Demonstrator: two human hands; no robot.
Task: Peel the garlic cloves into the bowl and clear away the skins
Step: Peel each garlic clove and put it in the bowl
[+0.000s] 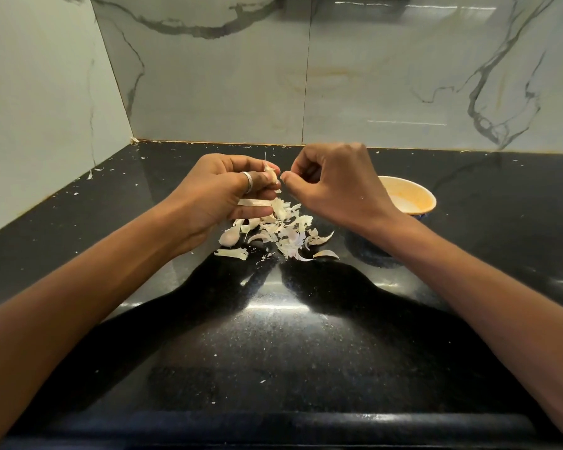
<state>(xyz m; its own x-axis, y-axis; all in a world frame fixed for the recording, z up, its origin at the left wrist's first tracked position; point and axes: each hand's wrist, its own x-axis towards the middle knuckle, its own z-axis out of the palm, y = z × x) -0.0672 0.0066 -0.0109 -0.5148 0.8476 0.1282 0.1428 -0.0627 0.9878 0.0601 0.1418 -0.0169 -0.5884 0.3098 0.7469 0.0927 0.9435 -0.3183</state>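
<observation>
Nearest, at 6 o'clock: black countertop [273, 368], glossy, flecked with pale crumbs. Two bare forearms running in from 7 and 5 o'clock toward centre.

At centre: loose heap of garlic skins [286, 230] on the stone. One unpeeled clove [229, 238] resting at the heap's 9 o'clock edge. One curved piece at the 4 o'clock edge, clove or skin not determinable.

Above the heap, at its 11 o'clock: left hand [218, 193], ring [247, 182] on one finger. Thumb and upper fingers curled in, pinching a garlic clove [271, 174] at the fingertips, with a wisp of skin standing up from its top. Lower fingers held straighter over the heap, a pale strip of skin lying against them.

At the heap's 1 o'clock: right hand [333, 186], fingers curled into the palm, thumb tip just beside the held clove. Actual contact with it, or any shred nipped between thumb and forefinger: cannot tell.

Behind the right wrist, at 3 o'clock of the hands: bowl [418, 198], orange inside, standing on the stone and partly hidden by the wrist. Pale patch within, nature not discernible.

Farthest, from 9 through 12 to 3 o'clock: marble-veined wall panels [371, 76], with stray flakes along the joint.
</observation>
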